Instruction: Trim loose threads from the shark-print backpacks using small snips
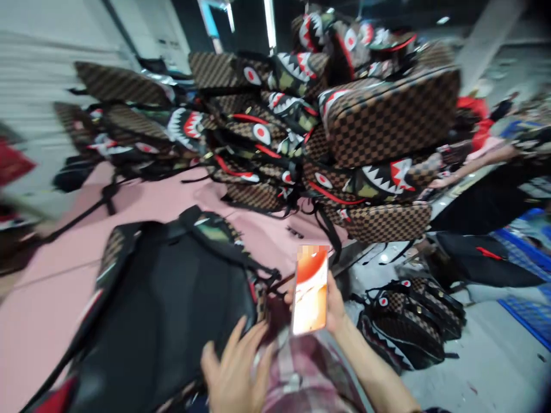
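A smartphone (pixel 310 292) with a lit orange and white screen is in my right hand (pixel 336 310), its fingers wrapped round the edges. My left hand (pixel 239 367) is open, fingers spread, at the lower right edge of a black-backed backpack (pixel 172 304). Whether the fingertips touch the bag I cannot tell. The backpack lies with its plain black back panel up, and brown checked cloth and camouflage show along its rim. Beneath it is a pink-topped table (pixel 38 304).
Stacked checked backpacks (pixel 391 117) with shark-mouth prints rise along the table's far side. More backpacks (pixel 408 321) sit on the floor at the right, near blue mesh crates (pixel 523 324). Loose straps (pixel 80 221) trail across the tabletop.
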### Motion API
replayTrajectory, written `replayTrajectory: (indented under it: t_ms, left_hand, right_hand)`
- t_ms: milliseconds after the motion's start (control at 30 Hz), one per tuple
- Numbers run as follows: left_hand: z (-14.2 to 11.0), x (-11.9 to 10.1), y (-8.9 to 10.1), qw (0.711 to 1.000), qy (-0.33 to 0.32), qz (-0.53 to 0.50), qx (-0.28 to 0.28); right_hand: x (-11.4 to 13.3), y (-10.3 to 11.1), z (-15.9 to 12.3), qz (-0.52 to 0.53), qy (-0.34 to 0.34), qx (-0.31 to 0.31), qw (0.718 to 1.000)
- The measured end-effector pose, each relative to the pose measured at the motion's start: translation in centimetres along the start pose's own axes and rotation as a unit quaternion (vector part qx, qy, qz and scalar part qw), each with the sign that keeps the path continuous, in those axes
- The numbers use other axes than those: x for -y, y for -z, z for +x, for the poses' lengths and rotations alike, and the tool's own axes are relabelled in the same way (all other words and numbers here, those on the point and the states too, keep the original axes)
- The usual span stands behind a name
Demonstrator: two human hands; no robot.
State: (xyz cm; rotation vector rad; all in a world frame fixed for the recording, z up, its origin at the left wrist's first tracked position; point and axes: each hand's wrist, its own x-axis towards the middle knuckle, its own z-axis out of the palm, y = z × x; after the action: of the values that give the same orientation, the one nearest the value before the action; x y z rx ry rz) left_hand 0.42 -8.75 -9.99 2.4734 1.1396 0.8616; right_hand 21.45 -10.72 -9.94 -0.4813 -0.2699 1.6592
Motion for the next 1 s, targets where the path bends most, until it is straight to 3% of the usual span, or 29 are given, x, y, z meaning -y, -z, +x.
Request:
replayTrajectory:
  t_ms: [67, 133, 200, 267, 333, 400, 433, 467, 500, 533, 567, 633, 667, 700, 733, 800, 1000]
  left_hand:
    - [1.1, -2.0, -1.3, 0.985, 0.077, -0.129, 0.089]
    - [2.4, -3.7, -2.3, 0.934, 0.185, -0.264, 0.154]
    - [3.2, -4.8, -2.7, 0.886, 0.253, -0.356, 0.155]
    - [3.8, -5.0, -2.7, 0.862, 0.276, -0.409, 0.118]
    - [4.2, -4.5, -2.0, 0.856, 0.272, -0.432, 0.084]
    - [4.8, -3.5, -1.0, 0.878, 0.247, -0.404, 0.069]
    - [5.1, -2.9, -0.5, 0.897, 0.232, -0.369, 0.069]
    - [5.3, -2.3, 0.1, 0.916, 0.218, -0.328, 0.073]
    - [5.6, -1.8, 0.6, 0.932, 0.205, -0.288, 0.081]
    - [5.8, -1.4, 1.0, 0.943, 0.190, -0.256, 0.091]
    - [6.0, -1.1, 1.4, 0.951, 0.175, -0.235, 0.103]
    - [6.3, -0.8, 1.7, 0.957, 0.147, -0.215, 0.128]
    - [6.4, -0.8, 1.8, 0.958, 0.135, -0.212, 0.137]
    - [6.5, -0.9, 1.8, 0.959, 0.126, -0.212, 0.142]
    - [6.6, -1.1, 1.9, 0.959, 0.123, -0.212, 0.141]
    - [6.7, -1.4, 1.9, 0.959, 0.120, -0.216, 0.139]
    - [7.0, -1.3, 1.8, 0.951, 0.143, -0.228, 0.154]
  right_hand:
    - [0.0, -0.9, 0.5, -0.010, 0.017, -0.031, 0.999]
    - [-0.2, -1.2, 0.8, -0.036, 0.034, -0.067, 0.997]
    - [-0.5, -1.1, 0.9, -0.068, 0.045, -0.092, 0.992]
    - [-0.8, -0.6, 0.7, -0.095, 0.049, -0.098, 0.989]
    - [-0.7, 0.4, 0.3, -0.132, 0.050, -0.088, 0.986]
    - [-0.1, 1.7, -0.2, -0.206, 0.079, -0.098, 0.970]
    - [0.4, 2.4, -0.5, -0.264, 0.113, -0.123, 0.950]
    - [1.0, 3.0, -0.8, -0.340, 0.160, -0.157, 0.913]
    - [1.6, 3.4, -1.1, -0.430, 0.213, -0.186, 0.857]
    - [2.2, 3.7, -1.3, -0.529, 0.264, -0.197, 0.782]
    - [2.7, 3.7, -1.5, -0.627, 0.303, -0.180, 0.695]
    - [3.3, 3.1, -1.6, -0.782, 0.333, -0.079, 0.521]
    - [3.4, 2.5, -1.6, -0.828, 0.331, -0.027, 0.453]
    - [3.4, 1.9, -1.4, -0.856, 0.324, 0.011, 0.404]
    - [3.2, 1.3, -1.3, -0.872, 0.317, 0.030, 0.372]
    - [2.9, 0.5, -0.8, -0.884, 0.315, 0.036, 0.344]
    - [2.6, 0.9, 0.0, -0.876, 0.344, 0.045, 0.337]
